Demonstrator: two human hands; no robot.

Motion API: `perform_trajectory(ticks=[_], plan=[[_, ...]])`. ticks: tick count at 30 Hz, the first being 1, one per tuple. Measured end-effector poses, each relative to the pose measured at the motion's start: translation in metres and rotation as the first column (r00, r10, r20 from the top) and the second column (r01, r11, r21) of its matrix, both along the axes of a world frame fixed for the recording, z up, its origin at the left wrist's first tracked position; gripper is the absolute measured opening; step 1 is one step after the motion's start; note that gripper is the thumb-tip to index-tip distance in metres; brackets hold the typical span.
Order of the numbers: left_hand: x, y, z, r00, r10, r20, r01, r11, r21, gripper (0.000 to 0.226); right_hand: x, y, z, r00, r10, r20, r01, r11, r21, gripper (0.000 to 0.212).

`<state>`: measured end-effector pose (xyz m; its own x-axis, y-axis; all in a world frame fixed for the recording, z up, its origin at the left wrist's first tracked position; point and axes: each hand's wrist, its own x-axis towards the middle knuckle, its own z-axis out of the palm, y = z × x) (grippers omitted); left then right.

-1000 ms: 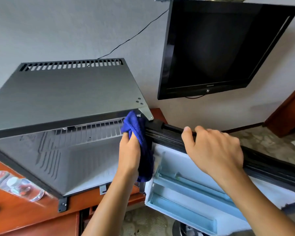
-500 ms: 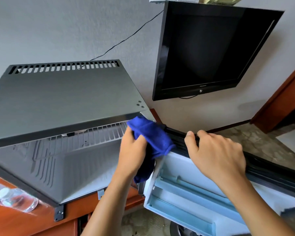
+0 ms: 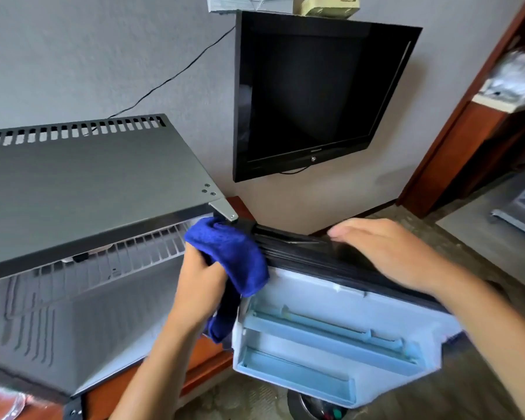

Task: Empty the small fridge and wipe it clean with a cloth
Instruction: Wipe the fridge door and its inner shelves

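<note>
The small grey fridge (image 3: 82, 177) fills the left half, its vented top towards me. Its door (image 3: 331, 338) hangs open to the right, showing pale blue inner shelves and a black top edge. My left hand (image 3: 199, 286) grips a blue cloth (image 3: 235, 256) and presses it against the door's top corner by the hinge bracket. Part of the cloth hangs below the hand. My right hand (image 3: 388, 253) lies over the door's black top edge, fingers extended and blurred. The fridge's inside is hidden from here.
A black TV (image 3: 312, 95) hangs on the grey wall above the door. The fridge stands on a wooden cabinet (image 3: 200, 362). Clear bottles (image 3: 0, 401) lie at the lower left. A metal bin (image 3: 312, 407) sits on the floor under the door. A wooden doorway (image 3: 473, 122) is at right.
The cloth slid up and right over the door's top corner. My right hand loosened its grip on the door edge and now lies flatter. The view has shifted left.
</note>
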<state>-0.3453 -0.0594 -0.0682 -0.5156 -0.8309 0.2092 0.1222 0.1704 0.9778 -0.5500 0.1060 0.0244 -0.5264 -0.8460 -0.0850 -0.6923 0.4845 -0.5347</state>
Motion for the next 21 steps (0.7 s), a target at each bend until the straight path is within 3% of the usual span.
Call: perform_trajectory(ticks=[2, 4, 7, 9, 13, 16, 21], plan=[[0.003, -0.008, -0.002, 0.998, -0.044, 0.053, 0.046, 0.998, -0.034, 0.028, -0.03, 0.034, 0.008, 0.996, -0.058, -0.064, 0.068, 0.983, 0.173, 0.05], [0.001, -0.011, 0.0, 0.986, -0.055, 0.156, 0.066, 0.995, -0.069, 0.02, -0.047, 0.066, 0.003, 0.99, -0.14, -0.025, 0.142, 0.954, 0.264, 0.07], [-0.004, 0.003, 0.003, 0.914, 0.072, 0.4, -0.04, 0.995, -0.088, 0.047, -0.049, 0.087, -0.015, 0.985, -0.173, 0.005, 0.166, 0.954, 0.25, 0.092], [-0.006, 0.027, 0.01, 0.868, 0.208, 0.451, -0.179, 0.978, -0.107, 0.063, -0.044, 0.089, -0.016, 0.98, -0.158, 0.118, 0.13, 0.968, 0.214, 0.09], [-0.019, 0.064, 0.021, 0.745, 0.492, 0.45, -0.302, 0.851, -0.43, 0.086, -0.044, 0.092, -0.007, 0.902, -0.132, 0.411, 0.067, 0.983, 0.168, 0.084], [-0.033, 0.095, 0.019, 0.661, 0.56, 0.499, -0.204, 0.775, -0.598, 0.098, -0.043, 0.098, -0.007, 0.824, -0.121, 0.553, 0.153, 0.988, -0.013, 0.066], [-0.073, 0.177, 0.022, 0.731, 0.457, 0.507, 0.121, 0.644, -0.756, 0.095, -0.04, 0.106, -0.011, 0.729, -0.066, 0.682, 0.304, 0.923, -0.235, 0.055]])
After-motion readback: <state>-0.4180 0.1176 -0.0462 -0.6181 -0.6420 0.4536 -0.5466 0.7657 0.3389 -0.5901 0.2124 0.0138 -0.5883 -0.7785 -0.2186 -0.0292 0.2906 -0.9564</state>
